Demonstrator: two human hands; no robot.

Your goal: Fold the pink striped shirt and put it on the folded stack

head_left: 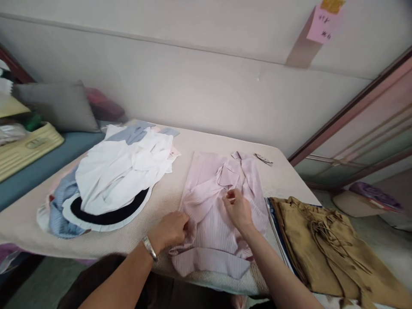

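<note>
Two hands work on a pink shirt on the worktop.

At the left, a pile of clothes [109,180] lies on the worktop [161,201]. The left hand [170,231] is closed, its fingers pinching the left edge of the pink shirt [212,214], which lies flat in the middle. The right hand [237,209] pinches the shirt front with its fingertips pressed together. A brown garment [325,244] lies just beside, at the right.
</note>
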